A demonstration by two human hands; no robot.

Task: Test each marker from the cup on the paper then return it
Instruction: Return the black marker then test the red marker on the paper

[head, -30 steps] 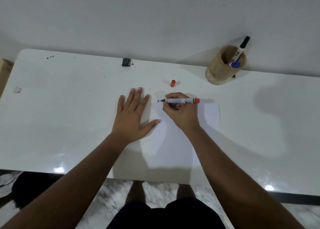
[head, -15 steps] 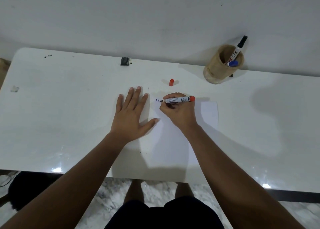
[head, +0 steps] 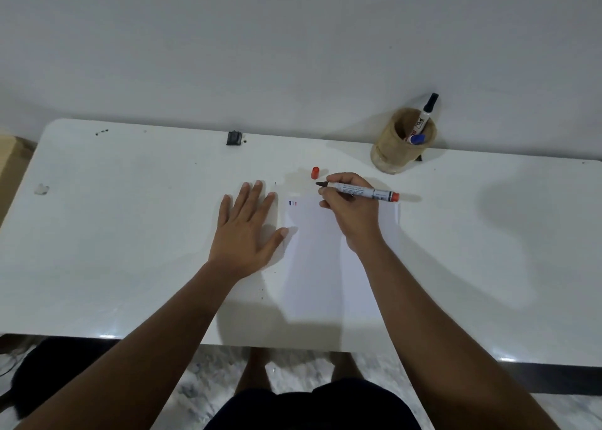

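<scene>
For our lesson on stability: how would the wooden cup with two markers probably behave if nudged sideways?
The wooden cup looks wide and squat, so it would probably slide rather than tip. The black-capped marker leans well above its rim, so a hard push might rattle it. The glossy table likely offers little grip.

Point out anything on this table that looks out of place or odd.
Little stands out. The red cap lies loose on the table beyond the paper, off the marker in the right hand. A small black object and dark specks sit at the far edge.
</scene>
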